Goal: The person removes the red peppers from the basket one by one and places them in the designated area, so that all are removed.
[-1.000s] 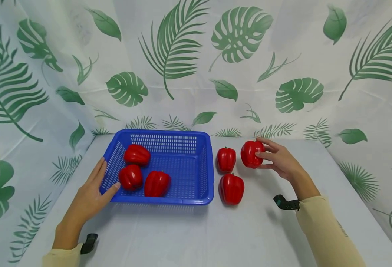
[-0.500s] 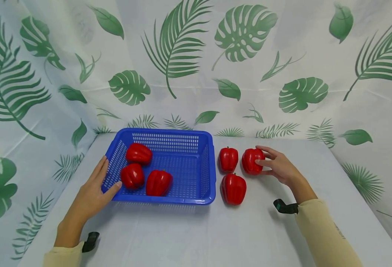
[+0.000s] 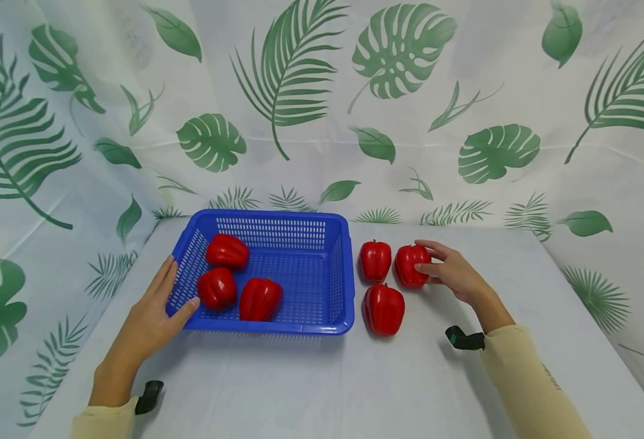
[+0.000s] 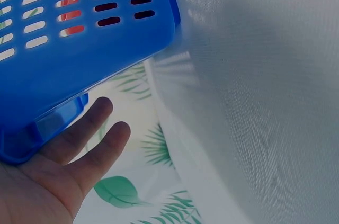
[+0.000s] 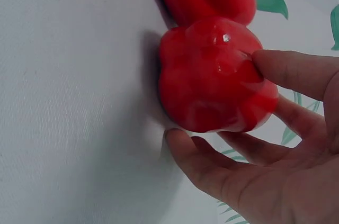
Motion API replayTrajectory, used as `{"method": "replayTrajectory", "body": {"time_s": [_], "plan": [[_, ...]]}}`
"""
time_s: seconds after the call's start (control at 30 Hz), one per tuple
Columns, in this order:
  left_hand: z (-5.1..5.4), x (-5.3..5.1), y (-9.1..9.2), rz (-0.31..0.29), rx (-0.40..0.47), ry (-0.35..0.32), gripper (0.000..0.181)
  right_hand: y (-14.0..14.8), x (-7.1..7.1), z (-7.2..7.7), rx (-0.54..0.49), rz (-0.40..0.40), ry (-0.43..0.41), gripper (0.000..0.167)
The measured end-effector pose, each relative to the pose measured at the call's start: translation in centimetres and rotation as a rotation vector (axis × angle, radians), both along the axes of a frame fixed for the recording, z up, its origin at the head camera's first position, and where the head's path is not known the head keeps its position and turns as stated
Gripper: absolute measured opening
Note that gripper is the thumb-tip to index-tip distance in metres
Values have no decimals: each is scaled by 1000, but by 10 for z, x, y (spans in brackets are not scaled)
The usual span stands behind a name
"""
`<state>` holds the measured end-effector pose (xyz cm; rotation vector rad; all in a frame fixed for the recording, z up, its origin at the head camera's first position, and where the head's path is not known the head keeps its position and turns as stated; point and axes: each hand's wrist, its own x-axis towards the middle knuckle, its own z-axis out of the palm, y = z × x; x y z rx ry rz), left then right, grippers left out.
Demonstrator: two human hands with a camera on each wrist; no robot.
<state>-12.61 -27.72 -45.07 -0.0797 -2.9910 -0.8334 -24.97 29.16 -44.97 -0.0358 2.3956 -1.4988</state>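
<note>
R hand [image 3: 456, 274] round red pepper [image 3: 408, 266]; L hand [image 3: 148, 314] at blue basket [image 3: 267, 327]

Head view: Basket = rect., prob. moulded plastic, shiny smooth rim, slotted walls, mesh-like base. Inside, L half: far pepper [image 3: 227, 251] on its side, mid pepper [image 3: 217, 288] and near pepper [image 3: 260, 300]. All glossy, blocky, lobed. On white tabletop [image 3: 267, 384], R of basket: upright pepper [image 3: 375, 261] w/ short green stem, and front pepper [image 3: 384, 310] nearer the camera. Red pepper stands just beside upright pepper, stem up, R-most of the grp. R hand: thumb + fingers bent about its R side, approx. pepper-width apart. L hand: fingers straight along basket's L wall, thumb over near-L corner of rim. Cloth backdrop [image 3: 327, 140]: white, green leaf print, slight creases.

L wrist view: smooth blue wall, rows of rounded slots, red showing thru some. Two L fingers extended, slightly apart, past the rim. Tabletop has fine woven-type grain.

R wrist view: red pepper fills middle, lobed end toward cam., sharp highlights on skin. Thumb pad on its surface; other fingers curved round the opp. side, index contact unclear. Soft shadow on tabletop alongside; another pepper just behind.
</note>
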Motion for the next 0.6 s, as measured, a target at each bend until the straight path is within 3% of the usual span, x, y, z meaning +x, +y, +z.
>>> {"method": "replayTrajectory", "body": {"time_s": [0.6], "plan": [[0, 0, 0, 6, 7, -8, 98, -2, -5, -2, 18, 21, 18, 77]]}}
